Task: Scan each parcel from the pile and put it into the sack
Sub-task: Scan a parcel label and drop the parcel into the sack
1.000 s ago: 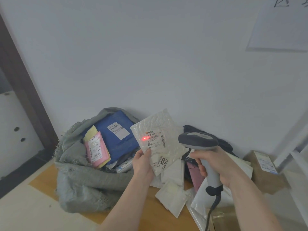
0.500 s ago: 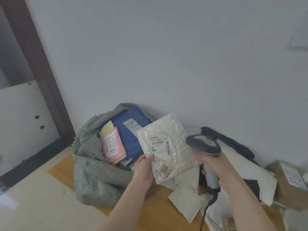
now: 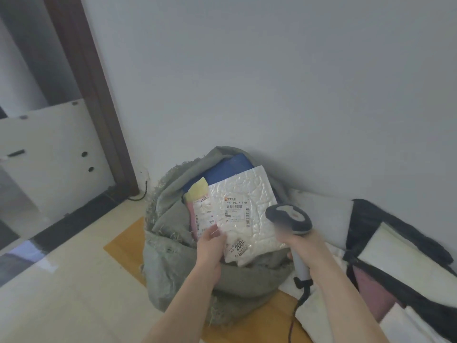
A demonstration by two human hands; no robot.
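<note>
At the far left a white panel (image 3: 53, 154) with round holes leans beside a dark brown door frame (image 3: 91, 95), and a black cable (image 3: 141, 194) lies at the foot of that frame. Pale floor tiles (image 3: 61, 288) run toward the middle, where an orange-brown board (image 3: 128, 246) lies under a grey woven sack (image 3: 173, 273). The sack stands open against the grey wall (image 3: 272, 70), its frayed rim folded down. Inside it a blue parcel (image 3: 227, 167) lies at the back, with a pink and yellow parcel (image 3: 200, 209) in front of it bearing a white label.

The left hand (image 3: 210, 246) reaches over the sack's near rim, with the thumb and fingers pinching the lower left edge of a white bubble mailer (image 3: 247, 209). The mailer sits above the sack's mouth, label side up, overlapping the blue and pink parcels; whether it already rests on them cannot be told.

Just to the right, the right hand (image 3: 304, 246) is curled round the handle of a grey barcode scanner (image 3: 289, 219), whose blurred head overlaps the mailer's right edge. The scanner's cord (image 3: 299, 303) hangs down past the wrist toward the board.

Farther right the pile of parcels (image 3: 395, 268) lies along the wall: white bags, a black bag (image 3: 366, 219) and a dull pink one (image 3: 371, 290), heaped over each other.
</note>
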